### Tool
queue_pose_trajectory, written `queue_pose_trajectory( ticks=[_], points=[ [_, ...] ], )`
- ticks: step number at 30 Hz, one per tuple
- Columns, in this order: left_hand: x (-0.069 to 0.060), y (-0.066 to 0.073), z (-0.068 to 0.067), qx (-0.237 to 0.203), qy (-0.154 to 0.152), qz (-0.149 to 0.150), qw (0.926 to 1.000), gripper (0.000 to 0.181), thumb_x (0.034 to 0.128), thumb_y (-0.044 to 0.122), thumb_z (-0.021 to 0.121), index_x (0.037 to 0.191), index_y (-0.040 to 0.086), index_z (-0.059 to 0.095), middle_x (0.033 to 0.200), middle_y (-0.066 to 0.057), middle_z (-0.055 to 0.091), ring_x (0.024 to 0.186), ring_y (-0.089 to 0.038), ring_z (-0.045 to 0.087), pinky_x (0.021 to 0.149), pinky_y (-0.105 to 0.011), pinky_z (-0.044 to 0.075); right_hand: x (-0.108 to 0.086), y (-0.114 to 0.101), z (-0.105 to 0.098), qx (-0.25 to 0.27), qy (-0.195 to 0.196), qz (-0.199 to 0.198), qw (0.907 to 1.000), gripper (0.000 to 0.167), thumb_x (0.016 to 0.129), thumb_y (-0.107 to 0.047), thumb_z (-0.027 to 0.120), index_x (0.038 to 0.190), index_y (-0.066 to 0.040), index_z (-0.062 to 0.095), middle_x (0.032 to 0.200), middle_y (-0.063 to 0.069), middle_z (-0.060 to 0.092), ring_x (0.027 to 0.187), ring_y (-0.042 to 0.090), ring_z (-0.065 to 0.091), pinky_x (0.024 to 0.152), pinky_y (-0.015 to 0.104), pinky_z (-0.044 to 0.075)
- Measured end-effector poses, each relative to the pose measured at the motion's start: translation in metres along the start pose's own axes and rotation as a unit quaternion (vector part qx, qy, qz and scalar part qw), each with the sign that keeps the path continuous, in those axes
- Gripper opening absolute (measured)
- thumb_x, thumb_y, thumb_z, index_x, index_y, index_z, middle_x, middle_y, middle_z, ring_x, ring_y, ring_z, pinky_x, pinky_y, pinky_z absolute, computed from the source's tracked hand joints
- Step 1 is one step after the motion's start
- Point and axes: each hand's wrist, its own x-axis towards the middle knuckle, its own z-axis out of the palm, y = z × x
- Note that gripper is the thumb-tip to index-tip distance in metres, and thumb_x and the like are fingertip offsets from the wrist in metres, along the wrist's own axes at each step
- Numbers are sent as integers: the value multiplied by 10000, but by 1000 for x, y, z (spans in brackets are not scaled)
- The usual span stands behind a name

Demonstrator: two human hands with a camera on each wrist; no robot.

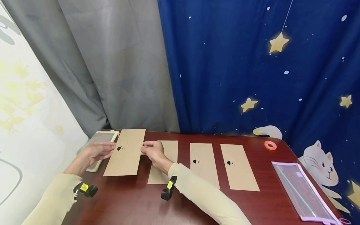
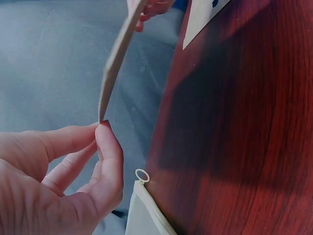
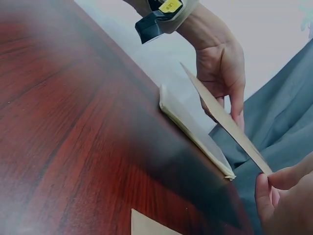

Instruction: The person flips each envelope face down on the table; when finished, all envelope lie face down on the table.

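A rectangular brown kraft-paper sheet [image 1: 126, 159] with a small black hat print is held above the table's left side, tilted. My left hand [image 1: 97, 152] pinches its left edge between thumb and fingers, as the left wrist view of that hand [image 2: 73, 171] shows. On the opposite edge my right hand [image 1: 154, 151] pinches it; the fingertips grip the edge in the right wrist view [image 3: 293, 196]. Whether it is a single card, an envelope or a thin booklet I cannot tell. Three similar sheets lie on the table, one [image 1: 160, 176] partly hidden under my right hand and forearm.
A pale-edged zip pouch [image 1: 102, 137] lies at the far left, partly behind the held sheet. An orange tape roll [image 1: 270, 145] sits at the back right. A purple-edged mesh pouch [image 1: 302, 190] lies along the right edge of the dark red table [image 1: 135, 203]. Curtains hang behind.
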Motion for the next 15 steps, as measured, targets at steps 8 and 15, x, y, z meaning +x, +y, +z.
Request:
queue_pose_trajectory(
  ticks=[8,15],
  points=[
    [-1,12,4,222,-87,257,9994,215,967,-16,617,974,124,780,869,86,758,802,-48,722,767,-200,633,-3,4,-3,-128,113,141,9998,303,844,132,669,1139,79,716,928,178,754,793,146,722,801,324,656],
    [-6,30,8,289,-375,397,9981,241,975,-19,601,961,133,787,892,59,767,818,-80,739,795,-238,641,-2,13,-6,164,-28,147,9998,302,828,180,645,1112,103,714,918,191,749,780,133,699,761,295,657]
  ],
)
